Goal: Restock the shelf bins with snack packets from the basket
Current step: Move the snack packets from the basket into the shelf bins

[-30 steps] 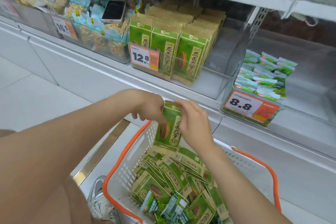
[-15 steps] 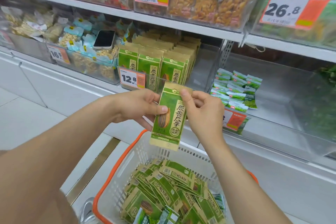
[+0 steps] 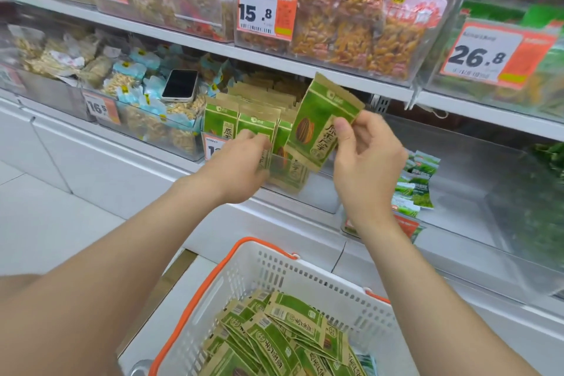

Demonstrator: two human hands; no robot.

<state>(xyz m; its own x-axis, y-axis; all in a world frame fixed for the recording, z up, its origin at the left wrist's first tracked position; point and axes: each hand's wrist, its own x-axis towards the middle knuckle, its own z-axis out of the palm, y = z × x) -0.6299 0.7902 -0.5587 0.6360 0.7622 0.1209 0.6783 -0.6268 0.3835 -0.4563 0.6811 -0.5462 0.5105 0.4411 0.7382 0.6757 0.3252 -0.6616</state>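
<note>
The right hand (image 3: 369,168) is raised in front of the shelving with a green and tan sunflower-seed packet (image 3: 323,122) pinched by its right edge between thumb and curled fingers. The packet is tilted, top corner leaning right, and hangs in the air just above the right front of the clear bin (image 3: 317,195). That bin sits under the upper shelf (image 3: 189,36) and holds a row of matching packets (image 3: 241,123) standing upright, packed toward its left side. The left hand (image 3: 241,162) reaches to the bin's front edge with its fingers against the front packets. It is blurred, and I cannot tell whether it grips one or only presses on them. Below both forearms, at the bottom edge of the view, stands the white basket (image 3: 305,278) with orange handles (image 3: 195,305). A loose heap of the same seed packets (image 3: 283,336) lies flat inside it. In the bin to the left, a phone (image 3: 180,84) lies screen-up on blue-wrapped snacks (image 3: 143,94). In the bin to the right lie small green sachets (image 3: 419,189), close to its left wall. Above, orange price tags read 15.8 (image 3: 267,11) and 26.8 (image 3: 485,55).
</note>
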